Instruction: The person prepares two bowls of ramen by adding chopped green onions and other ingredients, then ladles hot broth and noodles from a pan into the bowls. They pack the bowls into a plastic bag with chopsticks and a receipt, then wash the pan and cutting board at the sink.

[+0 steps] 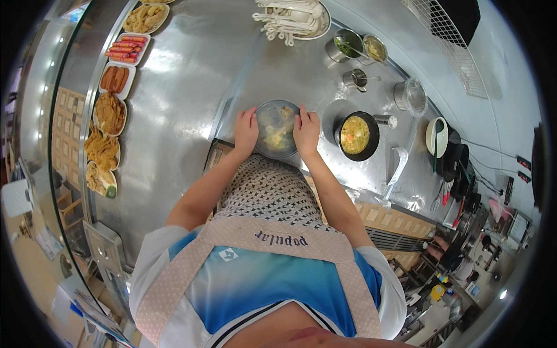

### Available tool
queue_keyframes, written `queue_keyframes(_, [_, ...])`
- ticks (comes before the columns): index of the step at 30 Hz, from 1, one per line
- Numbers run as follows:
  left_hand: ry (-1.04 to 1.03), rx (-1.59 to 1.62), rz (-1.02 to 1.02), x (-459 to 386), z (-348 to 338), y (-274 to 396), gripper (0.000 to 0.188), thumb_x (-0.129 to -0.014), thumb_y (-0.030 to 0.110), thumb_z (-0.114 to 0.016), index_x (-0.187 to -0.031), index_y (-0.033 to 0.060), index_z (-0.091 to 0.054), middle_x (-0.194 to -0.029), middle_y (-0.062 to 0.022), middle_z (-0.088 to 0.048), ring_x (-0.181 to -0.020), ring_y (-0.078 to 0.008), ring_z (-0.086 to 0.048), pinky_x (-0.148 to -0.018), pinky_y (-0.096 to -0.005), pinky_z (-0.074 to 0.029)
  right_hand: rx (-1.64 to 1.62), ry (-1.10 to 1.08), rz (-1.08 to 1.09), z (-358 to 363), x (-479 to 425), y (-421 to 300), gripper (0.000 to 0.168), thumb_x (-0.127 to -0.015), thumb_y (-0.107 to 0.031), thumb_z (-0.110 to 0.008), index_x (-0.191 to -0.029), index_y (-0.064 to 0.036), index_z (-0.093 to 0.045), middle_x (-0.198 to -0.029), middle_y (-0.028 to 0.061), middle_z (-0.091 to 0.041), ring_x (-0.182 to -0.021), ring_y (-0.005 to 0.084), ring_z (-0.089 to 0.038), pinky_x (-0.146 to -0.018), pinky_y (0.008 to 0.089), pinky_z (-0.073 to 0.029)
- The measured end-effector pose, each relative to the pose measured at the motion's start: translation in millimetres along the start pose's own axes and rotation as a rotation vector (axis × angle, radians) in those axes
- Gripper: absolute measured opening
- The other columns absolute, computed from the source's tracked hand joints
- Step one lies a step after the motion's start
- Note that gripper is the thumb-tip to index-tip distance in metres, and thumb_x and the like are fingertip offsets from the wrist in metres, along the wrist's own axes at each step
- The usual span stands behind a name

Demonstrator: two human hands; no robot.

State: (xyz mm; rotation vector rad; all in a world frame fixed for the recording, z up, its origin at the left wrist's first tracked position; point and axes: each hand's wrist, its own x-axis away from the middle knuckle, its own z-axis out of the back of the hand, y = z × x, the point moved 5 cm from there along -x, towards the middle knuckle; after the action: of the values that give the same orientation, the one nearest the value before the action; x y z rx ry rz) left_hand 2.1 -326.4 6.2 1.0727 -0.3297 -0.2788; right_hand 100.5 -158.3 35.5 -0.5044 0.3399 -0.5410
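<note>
A round bowl with a translucent lid (277,128) is right in front of my apron, at the steel counter's near edge. Yellowish food shows dimly through the lid. My left hand (246,135) grips its left rim, thumb on top. My right hand (307,132) grips the opposite rim in the same way. To the right of my right hand, an uncovered black bowl (357,136) holds a yellow, egg-like soup with orange and green bits. Behind that bowl lies a small metal shaker (386,121), and a curled paper slip (397,167) with writing is further right.
White spoons (296,19) fill a dish at the back. Steel pots (345,45) and a small steel cup (355,79) stand back right. Plates of fried food (109,114) and sausages (126,48) line the left edge by a glass screen. A pale bowl (436,137) sits far right.
</note>
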Motion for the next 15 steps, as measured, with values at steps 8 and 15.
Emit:
queue_keyframes(8, [0.06,-0.159,-0.244,2.6,-9.9,-1.1,0.028,-0.091,0.012,-0.038,-0.114,0.0009,-0.05,-0.101,-0.019,-0.05,-0.093,-0.0351,-0.05,-0.082,-0.0401,-0.041,0.009,0.123,0.071,-1.3,7.6,6.7,0.033,-0.081,-0.01,-0.056,-0.114,-0.004,-0.055,-0.079,0.0141,-0.051,-0.076,0.0304,-0.051,-0.068,0.0392,-0.044])
queue_keyframes(15, [0.022,-0.168,-0.252,-2.2,-8.9,4.2,0.032,-0.088,0.011,-0.041,-0.118,0.0018,-0.048,-0.112,-0.0208,-0.048,-0.101,-0.0362,-0.047,-0.089,-0.0421,-0.037,0.028,0.06,0.058,-2.6,4.0,11.5,0.035,-0.082,-0.013,-0.055,-0.116,-0.008,-0.055,-0.076,0.0115,-0.052,-0.072,0.0303,-0.053,-0.064,0.0396,-0.043])
